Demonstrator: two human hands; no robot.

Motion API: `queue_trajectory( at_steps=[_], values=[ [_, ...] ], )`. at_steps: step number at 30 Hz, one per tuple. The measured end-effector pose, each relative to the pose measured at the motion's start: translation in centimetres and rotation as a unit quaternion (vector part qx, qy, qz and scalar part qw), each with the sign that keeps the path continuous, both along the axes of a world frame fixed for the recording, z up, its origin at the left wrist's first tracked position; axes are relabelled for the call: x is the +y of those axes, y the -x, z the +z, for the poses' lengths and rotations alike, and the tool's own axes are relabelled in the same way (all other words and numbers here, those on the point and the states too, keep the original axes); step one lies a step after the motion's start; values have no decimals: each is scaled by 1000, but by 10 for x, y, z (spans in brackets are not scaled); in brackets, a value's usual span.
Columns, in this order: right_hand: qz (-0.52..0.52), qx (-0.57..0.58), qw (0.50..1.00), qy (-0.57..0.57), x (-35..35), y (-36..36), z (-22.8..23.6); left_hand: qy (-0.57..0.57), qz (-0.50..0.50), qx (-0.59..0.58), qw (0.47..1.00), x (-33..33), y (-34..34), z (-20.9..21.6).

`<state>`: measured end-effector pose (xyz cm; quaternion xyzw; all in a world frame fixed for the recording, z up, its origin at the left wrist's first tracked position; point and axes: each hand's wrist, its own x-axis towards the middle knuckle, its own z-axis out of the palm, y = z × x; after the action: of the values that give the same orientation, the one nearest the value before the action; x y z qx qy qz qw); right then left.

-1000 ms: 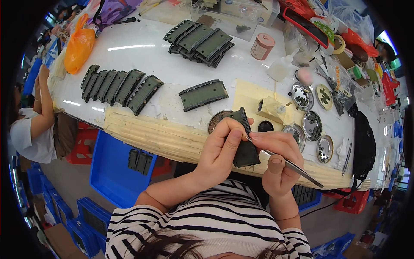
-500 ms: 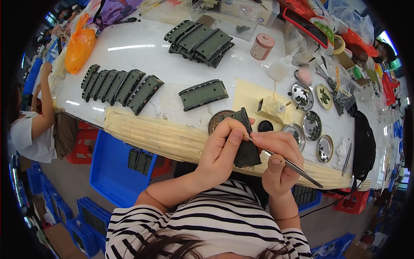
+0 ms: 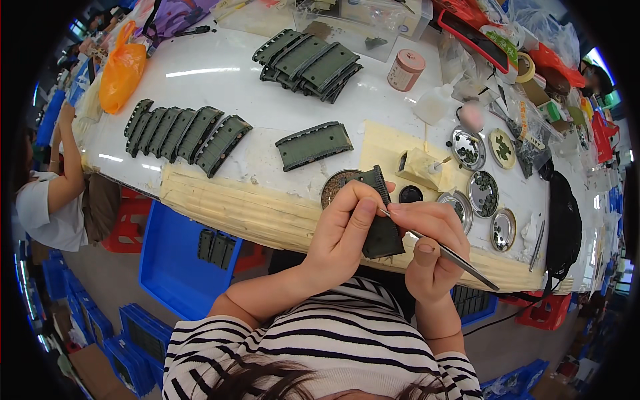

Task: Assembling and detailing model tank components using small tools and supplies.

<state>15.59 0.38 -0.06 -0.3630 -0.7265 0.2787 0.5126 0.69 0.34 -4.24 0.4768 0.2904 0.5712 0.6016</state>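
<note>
Close in front of my body, my left hand is closed on a dark green curved plastic part with a toothed edge. Pinched in my right hand is a pair of metal tweezers; their tip meets the part beside my left thumb. Whatever the tip grips is too small to make out. A similar green part lies alone on the table ahead. Farther left stands a row of such parts, and a stack of them is at the back.
Small round dishes with green bits stand right of my hands, near a yellow block and a pink tin. A black cap-like item lies far right. Below the table's padded edge is a blue crate. Another person sits left.
My hands, the green part and the tweezers hold almost the same place. The person at the left has shifted an arm slightly.
</note>
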Motion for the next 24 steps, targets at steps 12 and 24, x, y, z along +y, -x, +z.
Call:
queue_trajectory(
  at_steps=[12,24],
  values=[
    [-7,35,999,6,0,0,-3,-8,-5,21,1000,1,0,1],
    [-162,-69,984,31,5,-42,-27,257,-64,-307,914,2,28,24]
  ],
)
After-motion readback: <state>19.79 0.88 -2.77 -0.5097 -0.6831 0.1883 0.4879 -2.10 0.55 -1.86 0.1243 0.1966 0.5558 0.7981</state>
